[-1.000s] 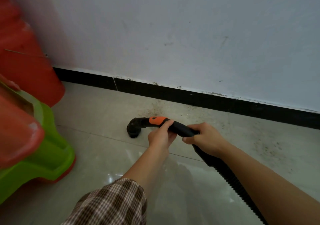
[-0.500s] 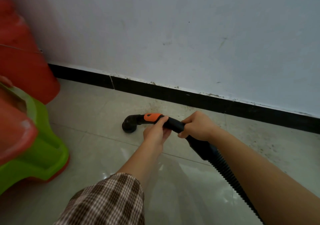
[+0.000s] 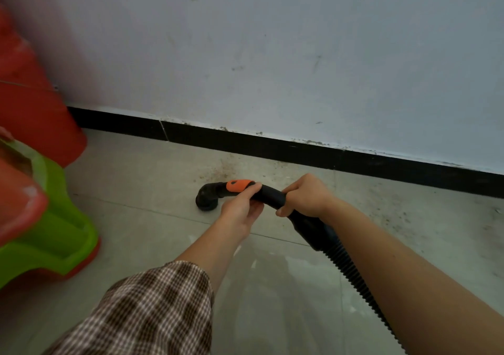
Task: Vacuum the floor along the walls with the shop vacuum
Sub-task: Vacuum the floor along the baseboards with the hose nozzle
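Note:
The black vacuum nozzle (image 3: pixel 207 197) points down onto the pale floor tile, a short way out from the black baseboard (image 3: pixel 300 151). Just behind it the wand carries an orange patch (image 3: pixel 237 185). My left hand (image 3: pixel 240 207) grips the wand right behind that patch. My right hand (image 3: pixel 305 196) grips the wand farther back, where it widens into the ribbed black hose (image 3: pixel 351 270) running to the lower right. Brown dust and grit (image 3: pixel 223 170) lie between the nozzle and the baseboard.
A red plastic object (image 3: pixel 35 103) stands against the wall at far left. A green and red plastic item (image 3: pixel 51 226) sits on the floor at lower left. More grit speckles the floor (image 3: pixel 425 218) at right, below the marked white wall (image 3: pixel 272 54).
Both hands and the nozzle stay in nearly the same spot by the dust patch; my right hand has edged slightly toward the wall. The view has shifted a little.

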